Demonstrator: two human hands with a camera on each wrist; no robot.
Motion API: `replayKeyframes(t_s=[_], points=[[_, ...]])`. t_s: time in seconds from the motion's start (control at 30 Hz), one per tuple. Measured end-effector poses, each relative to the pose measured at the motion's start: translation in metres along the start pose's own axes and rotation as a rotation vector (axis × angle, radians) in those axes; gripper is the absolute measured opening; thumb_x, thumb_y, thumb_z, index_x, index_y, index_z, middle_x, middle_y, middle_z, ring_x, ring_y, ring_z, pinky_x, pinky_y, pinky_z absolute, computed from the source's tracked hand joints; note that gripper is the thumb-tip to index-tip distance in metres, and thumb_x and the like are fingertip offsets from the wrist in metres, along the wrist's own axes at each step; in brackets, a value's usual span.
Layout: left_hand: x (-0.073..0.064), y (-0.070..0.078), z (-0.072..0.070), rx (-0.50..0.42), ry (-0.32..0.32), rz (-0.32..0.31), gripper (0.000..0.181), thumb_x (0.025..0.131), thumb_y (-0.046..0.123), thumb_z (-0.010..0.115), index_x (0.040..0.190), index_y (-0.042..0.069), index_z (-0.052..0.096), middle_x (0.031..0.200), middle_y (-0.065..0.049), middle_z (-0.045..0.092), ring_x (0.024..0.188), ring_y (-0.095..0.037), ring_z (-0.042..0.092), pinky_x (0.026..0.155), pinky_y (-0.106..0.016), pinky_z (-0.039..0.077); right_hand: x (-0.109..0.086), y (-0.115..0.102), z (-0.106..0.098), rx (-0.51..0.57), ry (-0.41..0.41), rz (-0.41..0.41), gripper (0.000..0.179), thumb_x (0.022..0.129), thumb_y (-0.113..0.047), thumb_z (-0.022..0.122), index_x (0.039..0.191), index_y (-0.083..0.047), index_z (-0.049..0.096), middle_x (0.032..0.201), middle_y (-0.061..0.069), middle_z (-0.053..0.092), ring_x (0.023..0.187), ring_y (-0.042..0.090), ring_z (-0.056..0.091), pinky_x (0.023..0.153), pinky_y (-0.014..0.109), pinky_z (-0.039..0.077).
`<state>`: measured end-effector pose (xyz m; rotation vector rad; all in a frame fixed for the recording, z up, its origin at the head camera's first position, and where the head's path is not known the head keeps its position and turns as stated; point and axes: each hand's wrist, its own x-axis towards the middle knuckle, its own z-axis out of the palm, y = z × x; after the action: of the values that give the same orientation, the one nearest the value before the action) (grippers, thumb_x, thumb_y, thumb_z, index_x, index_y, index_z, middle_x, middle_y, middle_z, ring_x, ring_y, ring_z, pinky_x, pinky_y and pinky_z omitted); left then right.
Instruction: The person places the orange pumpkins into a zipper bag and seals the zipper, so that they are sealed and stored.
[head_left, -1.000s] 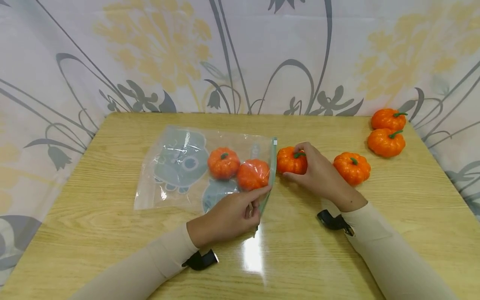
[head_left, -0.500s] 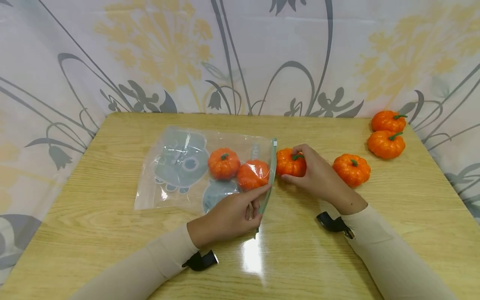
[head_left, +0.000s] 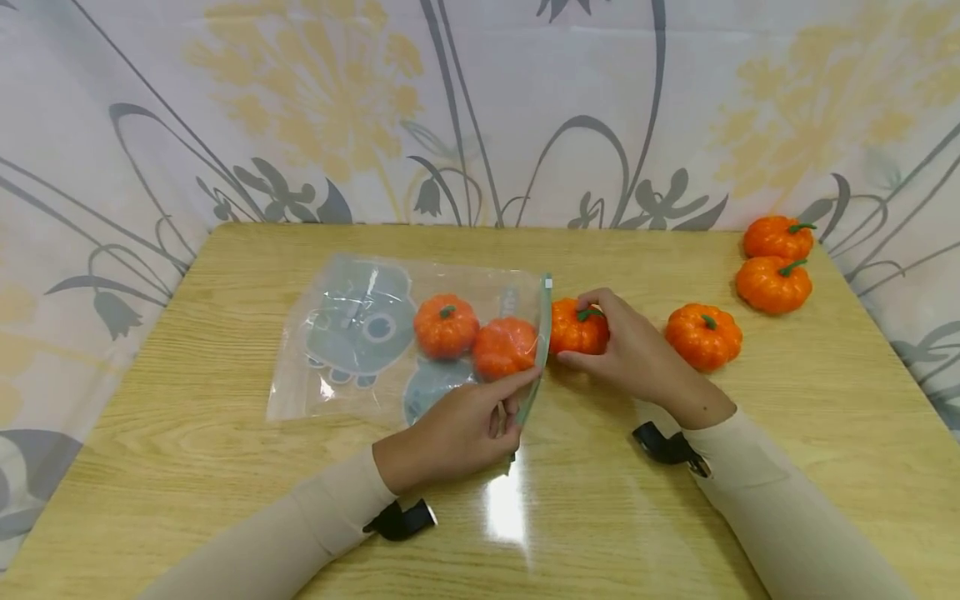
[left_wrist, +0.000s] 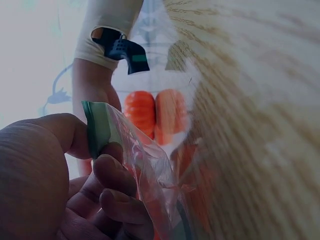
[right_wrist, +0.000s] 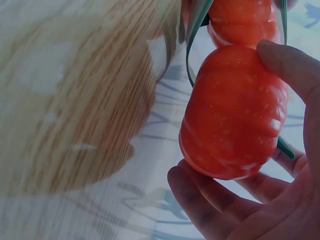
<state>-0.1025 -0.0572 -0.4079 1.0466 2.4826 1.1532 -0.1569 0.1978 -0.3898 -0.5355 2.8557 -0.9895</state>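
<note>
Across the left and middle of the counter [head_left: 187, 467], a clear bag [head_left: 352, 325] lies flat, its green rim [head_left: 547, 312] facing the loose pumpkins on the right; laid that way, its mouth looks easy for the right arm to reach. Inside, near the rim, sit a first pumpkin [head_left: 446, 327] and a second pumpkin [head_left: 504, 346], close together, and their weight probably helps steady the thin plastic.

The left hand [head_left: 461, 432] pinches the rim toward its near end. That grip likely stops the bag from sliding and helps part its mouth: the right wrist view shows green edging on both sides, with orange between.

The right hand [head_left: 641, 358] grasps a third pumpkin [head_left: 576, 335] right at the mouth, thumb and fingers spread around its sides and the stem toward the palm. Held from behind, it presents its bare front to the bag, which seems to leave the fingers clear of the rim. Whether any of it has crossed the rim cannot be told.

A fourth pumpkin [head_left: 703, 337] rests just beyond the right wrist, within easy reach. At the far right corner, a fifth pumpkin [head_left: 774, 286] and a sixth pumpkin [head_left: 777, 240] sit seemingly touching, perhaps set there to leave working room.
</note>
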Motion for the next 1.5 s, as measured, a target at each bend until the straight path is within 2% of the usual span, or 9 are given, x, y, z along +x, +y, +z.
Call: replayKeyframes(t_s=[0.2, 0.37, 0.73, 1.0, 1.17, 1.3, 1.5], points=[[0.000, -0.001, 0.001, -0.006, -0.007, -0.005, 0.064, 0.087, 0.006, 0.061, 0.148, 0.007, 0.046, 0.087, 0.004, 0.059, 0.059, 0.002, 0.045, 0.054, -0.015, 0.041, 0.000, -0.002, 0.001, 0.023, -0.027, 0.005, 0.066, 0.082, -0.027, 0.083, 0.130, -0.006, 0.043, 0.129, 0.016, 0.056, 0.108, 0.030, 0.057, 0.096, 0.048, 0.051], [0.000, -0.002, 0.002, -0.005, -0.022, 0.000, 0.062, 0.087, 0.005, 0.061, 0.148, 0.007, 0.047, 0.087, 0.007, 0.056, 0.060, 0.002, 0.044, 0.055, -0.015, 0.041, -0.001, -0.002, 0.004, 0.039, -0.023, 0.002, 0.066, 0.081, -0.027, 0.084, 0.130, -0.006, 0.044, 0.127, 0.014, 0.058, 0.104, 0.028, 0.059, 0.093, 0.045, 0.052], [0.000, -0.002, 0.002, -0.003, -0.011, 0.018, 0.061, 0.088, 0.005, 0.060, 0.147, 0.007, 0.048, 0.084, 0.007, 0.053, 0.060, 0.002, 0.041, 0.055, -0.014, 0.038, -0.001, -0.008, 0.007, 0.079, -0.015, 0.001, 0.068, 0.080, -0.025, 0.085, 0.130, -0.006, 0.044, 0.123, 0.016, 0.061, 0.095, 0.027, 0.060, 0.084, 0.040, 0.055], [0.000, -0.001, 0.001, -0.029, -0.014, 0.004, 0.062, 0.088, 0.005, 0.058, 0.149, 0.007, 0.047, 0.087, 0.006, 0.053, 0.060, 0.002, 0.042, 0.055, -0.014, 0.038, -0.001, -0.009, 0.010, 0.109, -0.015, -0.020, 0.066, 0.080, -0.024, 0.085, 0.129, -0.004, 0.044, 0.124, 0.017, 0.060, 0.098, 0.028, 0.060, 0.085, 0.042, 0.056], [0.000, -0.002, 0.001, -0.032, -0.012, 0.021, 0.063, 0.087, 0.004, 0.059, 0.149, 0.007, 0.047, 0.088, 0.003, 0.055, 0.061, 0.002, 0.043, 0.056, -0.014, 0.040, 0.000, -0.007, 0.013, 0.140, -0.020, -0.031, 0.065, 0.081, -0.021, 0.084, 0.130, -0.004, 0.044, 0.128, 0.019, 0.059, 0.102, 0.031, 0.062, 0.086, 0.045, 0.057], [0.001, -0.001, -0.001, -0.046, -0.021, 0.026, 0.064, 0.087, 0.004, 0.058, 0.150, 0.007, 0.045, 0.089, 0.001, 0.056, 0.062, 0.001, 0.043, 0.056, -0.014, 0.040, 0.001, -0.006, 0.013, 0.179, -0.043, -0.023, 0.065, 0.082, -0.019, 0.083, 0.132, -0.004, 0.043, 0.135, 0.019, 0.054, 0.110, 0.035, 0.062, 0.087, 0.046, 0.058], [0.001, -0.001, -0.002, -0.052, -0.032, 0.020, 0.066, 0.088, 0.004, 0.059, 0.152, 0.009, 0.042, 0.086, 0.005, 0.053, 0.061, 0.001, 0.043, 0.056, -0.015, 0.040, 0.001, -0.006, 0.011, 0.264, -0.092, -0.015, 0.063, 0.085, -0.011, 0.079, 0.136, -0.004, 0.042, 0.143, 0.020, 0.048, 0.116, 0.040, 0.062, 0.092, 0.047, 0.056]])
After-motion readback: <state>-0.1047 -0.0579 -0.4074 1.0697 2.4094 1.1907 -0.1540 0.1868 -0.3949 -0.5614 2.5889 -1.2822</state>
